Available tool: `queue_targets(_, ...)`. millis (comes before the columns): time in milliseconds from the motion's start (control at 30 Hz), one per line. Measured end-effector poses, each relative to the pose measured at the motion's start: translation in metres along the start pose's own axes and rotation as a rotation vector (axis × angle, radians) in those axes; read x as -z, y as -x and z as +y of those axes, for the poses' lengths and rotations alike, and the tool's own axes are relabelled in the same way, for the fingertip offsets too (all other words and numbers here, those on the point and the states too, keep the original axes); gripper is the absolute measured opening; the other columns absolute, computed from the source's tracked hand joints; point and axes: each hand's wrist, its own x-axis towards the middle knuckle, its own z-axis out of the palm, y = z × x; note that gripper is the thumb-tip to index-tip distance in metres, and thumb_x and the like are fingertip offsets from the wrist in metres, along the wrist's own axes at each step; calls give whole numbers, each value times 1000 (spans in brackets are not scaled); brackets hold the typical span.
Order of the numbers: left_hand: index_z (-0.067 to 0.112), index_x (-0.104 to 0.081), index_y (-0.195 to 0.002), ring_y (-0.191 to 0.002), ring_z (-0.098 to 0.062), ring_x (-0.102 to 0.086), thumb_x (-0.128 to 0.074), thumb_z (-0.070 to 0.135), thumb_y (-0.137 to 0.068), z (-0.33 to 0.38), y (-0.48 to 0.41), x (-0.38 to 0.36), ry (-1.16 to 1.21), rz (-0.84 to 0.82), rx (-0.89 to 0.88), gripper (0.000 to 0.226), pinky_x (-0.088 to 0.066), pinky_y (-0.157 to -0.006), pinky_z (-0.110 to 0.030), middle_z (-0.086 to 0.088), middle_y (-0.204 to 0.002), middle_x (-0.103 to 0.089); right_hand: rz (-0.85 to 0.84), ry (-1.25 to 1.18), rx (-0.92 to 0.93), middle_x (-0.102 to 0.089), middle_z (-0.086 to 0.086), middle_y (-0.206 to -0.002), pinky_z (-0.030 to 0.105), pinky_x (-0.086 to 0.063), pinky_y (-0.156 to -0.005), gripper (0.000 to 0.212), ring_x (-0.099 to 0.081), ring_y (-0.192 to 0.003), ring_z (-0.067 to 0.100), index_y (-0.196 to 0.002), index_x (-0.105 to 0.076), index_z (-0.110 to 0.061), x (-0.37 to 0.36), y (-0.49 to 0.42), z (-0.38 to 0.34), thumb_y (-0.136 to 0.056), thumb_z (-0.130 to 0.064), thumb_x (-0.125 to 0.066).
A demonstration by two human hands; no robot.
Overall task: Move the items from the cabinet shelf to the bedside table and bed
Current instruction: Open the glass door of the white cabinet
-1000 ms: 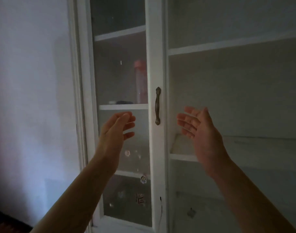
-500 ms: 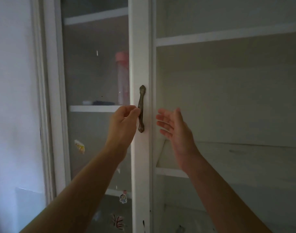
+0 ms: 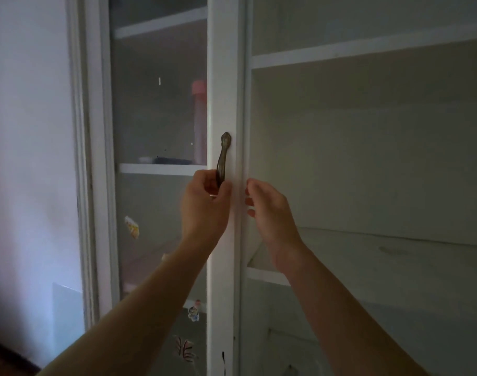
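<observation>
Items on the cabinet shelf [image 3: 161, 169], seen through the glass door [image 3: 156, 109]: a tall bottle with a pink cap [image 3: 199, 123] stands upright at the shelf's right end, just beside the door's white stile [image 3: 222, 77]; a flat dark item [image 3: 173, 160] and a small white item [image 3: 145, 159] lie to its left on the same shelf, too dim to identify. Left hand [image 3: 205, 207]: fingers and thumb curled round the lower part of the bronze door handle [image 3: 223, 158], which is mounted upright on the stile. Right hand [image 3: 270, 210]: raised just beside the door's edge, fingers loosely bent toward it and holding nothing; whether the fingertips touch the edge cannot be told. Stickers [image 3: 131, 226] mark the lower glass. To the right, the cabinet's open compartment [image 3: 367, 248] shows pale shelves. A plain wall [image 3: 28, 131] lies left of the cabinet.
</observation>
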Motion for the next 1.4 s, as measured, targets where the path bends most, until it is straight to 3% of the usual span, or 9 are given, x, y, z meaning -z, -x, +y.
queue_targets(100, 22, -62, -105, -83, -11, -69, -67, 23, -92, 0, 1, 1, -33, 46, -6, 13, -61, -82, -36, 8, -89, -69, -42, 82, 11, -64, -5, -125, 21, -48, -90, 44, -61, -107, 7, -139, -55, -19, -2, 2, 6, -99, -36, -57)
queue_targets(233, 24, -63, -100, -85, -10, -70, -72, 22, -87, 0, 4, 8, -52, 67, -23, 16, -61, -82, -37, 11, -88, -69, -46, 63, 55, -67, -17, -97, 4, -47, -65, 27, -62, -85, -7, -123, -65, -20, -2, 7, 14, -97, -26, -64)
queue_targets(433, 24, -60, -99, -77, -1, -66, -83, 23, -76, 2, 14, 26, -122, 99, -107, 32, -56, -72, -20, 10, -84, -66, -71, -13, 94, -73, -3, -99, 32, -62, -83, 13, -72, -92, 12, -106, -65, -23, -8, 10, 18, -94, -26, -68)
queue_targets(533, 24, -56, -95, -65, -2, -59, -86, 26, -72, 6, 19, 40, -196, 140, -166, 38, -51, -62, -19, 10, -75, -59, -97, 0, 160, -73, -2, -100, 25, -61, -83, 20, -71, -92, 10, -110, -66, -17, -15, 23, 13, -91, -18, -72)
queue_targets(600, 22, -54, -98, -67, -11, -60, -86, 29, -71, 8, 22, 51, -237, 147, -195, 43, -53, -62, -25, 6, -77, -59, -94, 17, 225, -73, -3, -97, 19, -59, -80, 21, -71, -88, 7, -108, -67, -15, -20, 33, 7, -89, -14, -74)
queue_targets(767, 17, -55, -105, -70, -18, -63, -88, 34, -68, 20, 32, 89, -261, 134, -217, 52, -55, -62, -23, -2, -82, -63, -115, -15, 315, -70, -10, -87, 10, -55, -72, 23, -68, -79, 0, -103, -68, -14, -41, 57, -8, -84, -9, -78)
queue_targets(867, 18, -55, -104, -70, -19, -63, -89, 30, -69, 26, 35, 118, -252, 131, -231, 51, -55, -62, -16, -4, -81, -63, -128, -54, 342, -73, -6, -87, 14, -57, -72, 24, -70, -80, 6, -102, -69, -15, -58, 72, -18, -82, -7, -80)
queue_targets(1200, 12, -59, -112, -74, -14, -64, -89, 23, -69, 33, 41, 212, -160, 111, -239, 53, -57, -70, -22, 2, -85, -64, -93, -83, 391, -75, -4, -83, 25, -63, -74, 21, -73, -78, 11, -99, -72, -15, -128, 121, -52, -81, -10, -82)
queue_targets(1400, 14, -64, -115, -79, -18, -71, -87, 31, -67, 33, 40, 272, -118, 116, -187, 55, -62, -79, -30, -1, -88, -71, -133, -129, 372, -76, 1, -86, 44, -65, -77, 15, -76, -81, 19, -106, -72, -13, -174, 144, -70, -92, -8, -68)
